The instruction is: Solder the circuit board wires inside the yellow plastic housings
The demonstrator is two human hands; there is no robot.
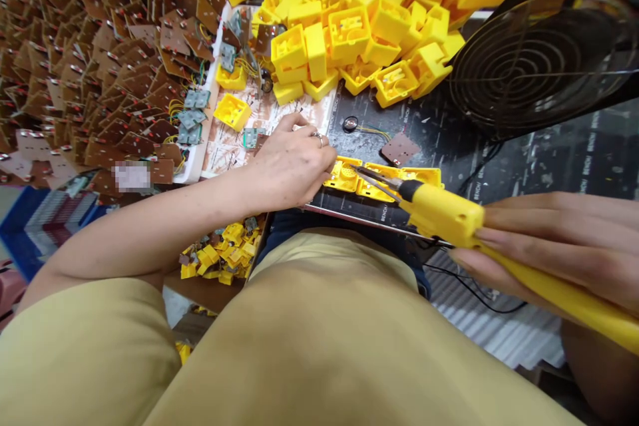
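In my right hand (559, 239) is a yellow soldering gun (444, 210), its fingers wrapped round the handle. The thin metal tip and a second thin rod beside it point left, over a row of small open yellow plastic housings. The tip ends at the left housing (342, 175); another housing (374, 190) lies beside it under the rods. My left hand (297, 163) is closed at the row's left end, fingers curled against the left housing and partly hiding it. Just beyond the row lies a brown circuit board (400, 148), wired to a small round black part (351, 124).
Yellow housings (349, 30) are heaped at the back. Many brown circuit boards (114, 66) crowd the left, beside a white-rimmed tray (202, 140). A black fan (529, 73) stands at the back right. Below the table edge sits a box of yellow pieces (227, 249).
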